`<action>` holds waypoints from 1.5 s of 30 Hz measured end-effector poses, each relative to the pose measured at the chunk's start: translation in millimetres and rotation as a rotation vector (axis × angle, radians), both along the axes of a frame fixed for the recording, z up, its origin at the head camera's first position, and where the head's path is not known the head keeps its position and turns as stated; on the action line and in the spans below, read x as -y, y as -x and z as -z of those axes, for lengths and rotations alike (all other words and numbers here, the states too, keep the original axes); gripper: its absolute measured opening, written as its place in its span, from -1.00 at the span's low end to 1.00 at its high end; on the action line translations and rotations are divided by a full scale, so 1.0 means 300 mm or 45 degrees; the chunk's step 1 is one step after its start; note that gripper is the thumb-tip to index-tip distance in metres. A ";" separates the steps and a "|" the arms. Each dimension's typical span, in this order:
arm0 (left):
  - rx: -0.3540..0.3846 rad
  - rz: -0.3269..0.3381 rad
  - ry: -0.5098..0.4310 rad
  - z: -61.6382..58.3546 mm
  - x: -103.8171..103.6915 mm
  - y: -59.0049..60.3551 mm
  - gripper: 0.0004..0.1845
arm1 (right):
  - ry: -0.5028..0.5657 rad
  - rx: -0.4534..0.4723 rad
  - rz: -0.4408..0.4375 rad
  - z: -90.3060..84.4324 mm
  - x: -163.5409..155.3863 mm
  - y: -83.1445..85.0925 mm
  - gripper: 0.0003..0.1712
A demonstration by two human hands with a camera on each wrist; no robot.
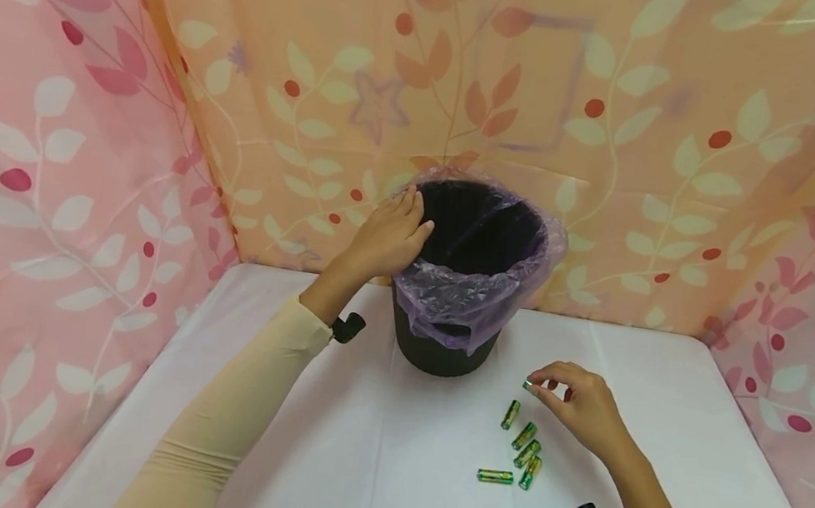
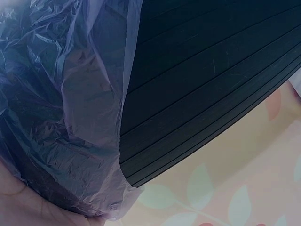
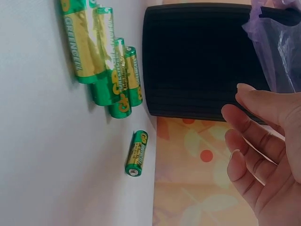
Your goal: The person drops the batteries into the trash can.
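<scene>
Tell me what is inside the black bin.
The black bin is lined with a purple plastic bag folded over its rim, where the left hand rests. The interior looks dark; nothing shows on the visible wall, and the bottom is hidden.

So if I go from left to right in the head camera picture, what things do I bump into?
Pink curtain → left hand → black bin → batteries → right hand, pinching one battery.

battery (image 1: 528,384): green-gold, pinched in right hand (image 1: 582,408) | five more (image 1: 524,435): lying on table
</scene>
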State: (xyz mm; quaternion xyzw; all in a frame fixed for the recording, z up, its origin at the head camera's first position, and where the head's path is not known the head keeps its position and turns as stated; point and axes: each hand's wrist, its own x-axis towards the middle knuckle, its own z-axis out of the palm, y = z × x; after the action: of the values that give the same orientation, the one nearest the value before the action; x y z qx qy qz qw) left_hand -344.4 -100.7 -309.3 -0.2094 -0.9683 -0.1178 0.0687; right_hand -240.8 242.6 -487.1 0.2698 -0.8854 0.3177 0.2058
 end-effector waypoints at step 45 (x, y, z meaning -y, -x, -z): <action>0.006 0.011 -0.001 -0.006 0.002 0.001 -0.29 | -0.031 0.043 0.071 0.026 -0.025 0.016 -0.77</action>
State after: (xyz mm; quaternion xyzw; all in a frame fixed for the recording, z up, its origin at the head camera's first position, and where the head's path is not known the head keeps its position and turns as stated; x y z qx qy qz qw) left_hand -344.9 -101.3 -307.6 -0.2131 -0.9675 -0.1189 0.0660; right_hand -245.5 250.2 -494.8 0.2421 -0.8997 0.3057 0.1963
